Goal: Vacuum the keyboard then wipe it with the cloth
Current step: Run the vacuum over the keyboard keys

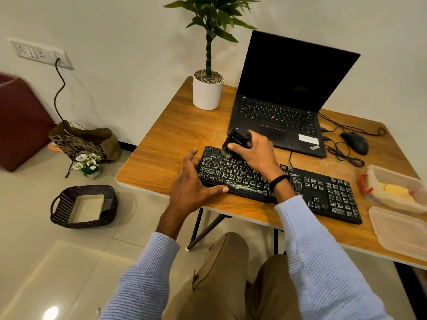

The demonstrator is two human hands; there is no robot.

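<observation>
While right hand (256, 155) grips vacuum (236, 139), nozzle (227, 154) partly hidden, left hand (191, 183) spread open, bracing keyboard (323, 192).

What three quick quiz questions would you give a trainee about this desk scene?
1. True or false: the right hand holds the mini vacuum against the mouse.
2. Where is the yellow cloth? A) in the clear tub at the table's right side; B) on the laptop; C) in the floor basket.
3. Fill in: the left hand rests on the keyboard's ____ end.
Key: 1 false, its brush is on the keyboard; 2 A; 3 left.
</observation>
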